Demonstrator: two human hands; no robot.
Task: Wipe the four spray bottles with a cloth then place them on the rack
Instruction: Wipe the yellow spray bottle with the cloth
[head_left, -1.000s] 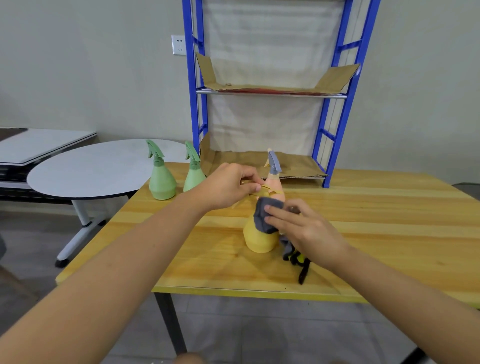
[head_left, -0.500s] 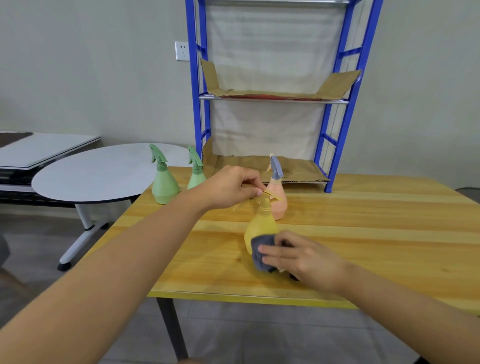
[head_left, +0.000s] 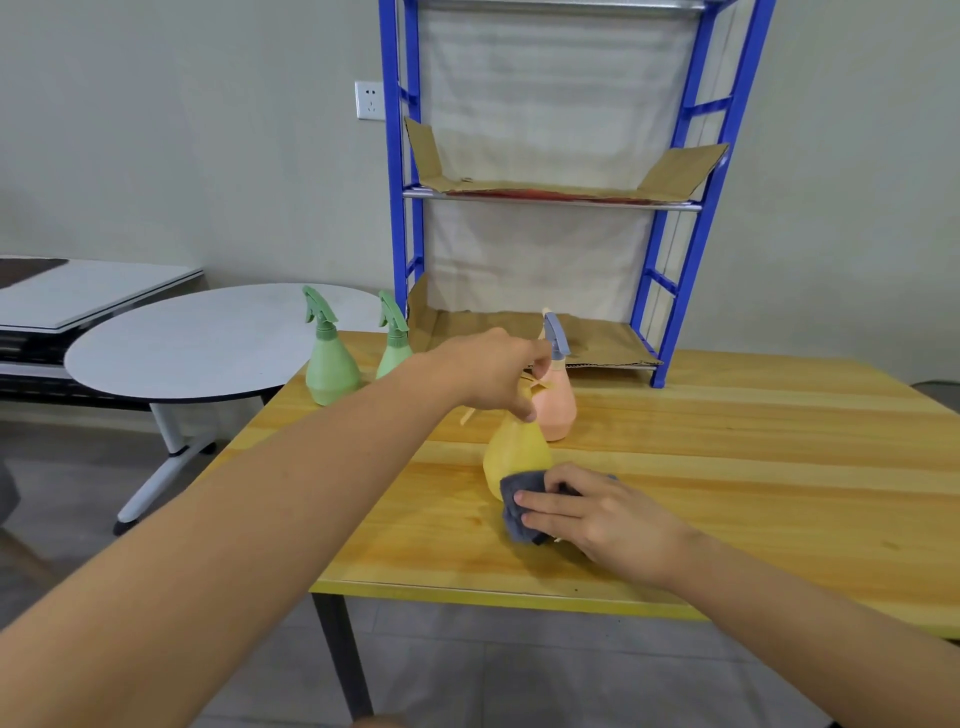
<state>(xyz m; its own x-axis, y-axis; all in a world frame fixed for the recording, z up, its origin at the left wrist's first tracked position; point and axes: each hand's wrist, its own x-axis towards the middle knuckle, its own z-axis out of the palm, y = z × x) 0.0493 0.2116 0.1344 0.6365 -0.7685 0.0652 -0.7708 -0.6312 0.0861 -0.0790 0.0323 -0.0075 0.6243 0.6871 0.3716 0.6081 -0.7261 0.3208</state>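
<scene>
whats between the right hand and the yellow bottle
In the head view, a grey cloth lies between the right hand and the lower body of the yellow bottle, pressed against it.

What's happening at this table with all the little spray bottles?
A person is cleaning them. The left hand steadies the yellow bottle by its top while the right hand presses a grey cloth against its base. A pink bottle and two green bottles wait on the table; the blue rack holds none yet.

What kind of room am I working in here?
Likely a plain workroom or test space, not a home: a bare yellow wooden table, a blue metal rack lined with cardboard, and a spare round grey table against blank walls.
</scene>
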